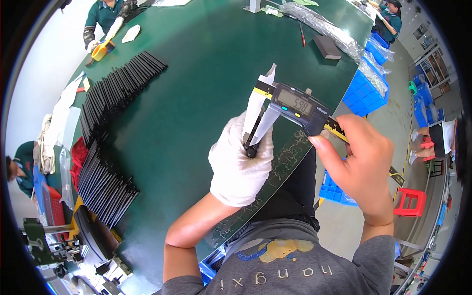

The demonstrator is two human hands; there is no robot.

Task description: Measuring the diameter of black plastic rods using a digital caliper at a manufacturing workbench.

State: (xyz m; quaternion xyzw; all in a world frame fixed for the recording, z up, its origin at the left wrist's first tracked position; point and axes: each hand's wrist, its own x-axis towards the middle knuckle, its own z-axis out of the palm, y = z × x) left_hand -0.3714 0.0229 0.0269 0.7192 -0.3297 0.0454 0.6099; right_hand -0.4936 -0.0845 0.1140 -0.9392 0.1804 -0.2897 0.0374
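My left hand, in a white glove, is closed around a thin black rod whose dark end pokes out toward me. The long jaws of a digital caliper reach down to the glove, one on each side of the rod. Whether both jaws touch it I cannot tell. My bare right hand grips the caliper by its beam, thumb at the slider under the display. Left of my hands, many similar black rods lie side by side in a long curved row on the green table.
A dark block and a clear plastic-wrapped bundle lie at the table's far right. Blue crates stand beyond that edge, with a red stool on the floor. Across the table a person handles a yellow tape dispenser.
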